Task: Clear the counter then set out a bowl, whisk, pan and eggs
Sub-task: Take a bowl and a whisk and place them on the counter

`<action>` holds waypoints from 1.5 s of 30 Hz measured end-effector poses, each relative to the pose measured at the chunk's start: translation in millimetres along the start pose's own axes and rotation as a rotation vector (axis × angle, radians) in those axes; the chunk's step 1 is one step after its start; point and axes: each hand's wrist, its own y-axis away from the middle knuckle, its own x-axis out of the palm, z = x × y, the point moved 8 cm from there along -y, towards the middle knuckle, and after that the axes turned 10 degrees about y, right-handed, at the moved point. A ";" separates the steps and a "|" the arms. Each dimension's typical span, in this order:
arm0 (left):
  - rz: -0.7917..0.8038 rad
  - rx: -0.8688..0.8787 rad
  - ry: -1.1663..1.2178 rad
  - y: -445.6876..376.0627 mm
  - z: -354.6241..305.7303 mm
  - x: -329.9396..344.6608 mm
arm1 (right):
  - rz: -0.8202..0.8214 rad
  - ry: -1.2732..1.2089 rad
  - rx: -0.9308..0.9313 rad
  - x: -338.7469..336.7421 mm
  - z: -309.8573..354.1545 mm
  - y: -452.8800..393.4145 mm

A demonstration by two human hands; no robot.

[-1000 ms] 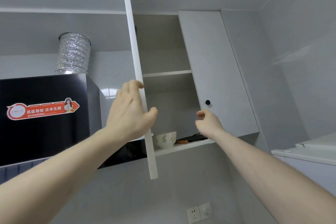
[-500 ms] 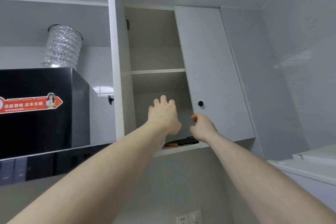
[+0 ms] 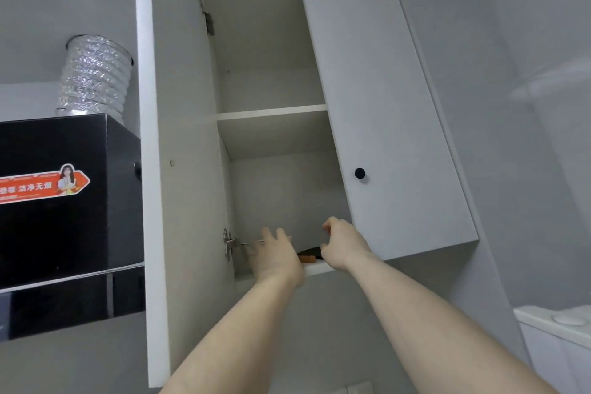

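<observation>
Head view looks up into a white wall cabinet [image 3: 271, 51] whose left door [image 3: 179, 137] stands swung wide, its inner face toward the camera, while the right door [image 3: 390, 112] with a black knob [image 3: 359, 173] is closed. Both arms reach up to the bottom shelf [image 3: 316, 267]. The left hand [image 3: 275, 257] is at the shelf's front edge, back of the hand toward the camera, fingers [image 3: 270, 235] straight and slightly spread, its grip apart and holding nothing that shows. It covers whatever stands behind it, so the bowl cannot be made out. The right hand [image 3: 343, 245] is just beside it, at the corner under the closed door, with fingers curled and thumb near the forefinger; whether its grip clamps anything cannot be told, as the palm side is hidden. Between the two hands a dark pan [image 3: 308, 252] edge with an orange bit of handle [image 3: 307, 258] lies on the bottom shelf, touching or just under the right hand. The upper shelf [image 3: 271, 112] is seen from below. A metal hinge [image 3: 228, 243] sits on the left cabinet wall by the left hand. At the left is a black range hood [image 3: 64, 201] bearing an orange sticker [image 3: 44, 184], with a ribbed foil duct [image 3: 96, 77] rising from its top. A white appliance [image 3: 556, 339] shows at the lower right.
</observation>
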 end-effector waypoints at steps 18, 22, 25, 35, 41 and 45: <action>-0.191 -0.076 0.142 -49.3 52.0 41.6 | 0.031 -0.064 0.137 74.1 0.6 -36.9; -0.219 -0.063 0.117 -46.6 51.9 36.2 | -0.002 -0.062 0.183 76.5 -1.1 -39.6; -0.240 -0.064 0.126 -42.7 51.3 32.4 | -0.013 -0.088 0.180 76.1 -3.9 -39.5; -0.294 0.042 0.241 -4.4 27.1 9.3 | -0.069 -0.198 0.125 48.9 -12.6 -19.1; -0.248 0.148 0.285 40.5 18.8 -6.9 | -0.354 -0.452 0.196 18.9 -28.0 9.2; -0.218 0.277 0.389 83.7 19.5 -16.2 | -0.535 -0.644 0.240 -11.7 -31.4 51.5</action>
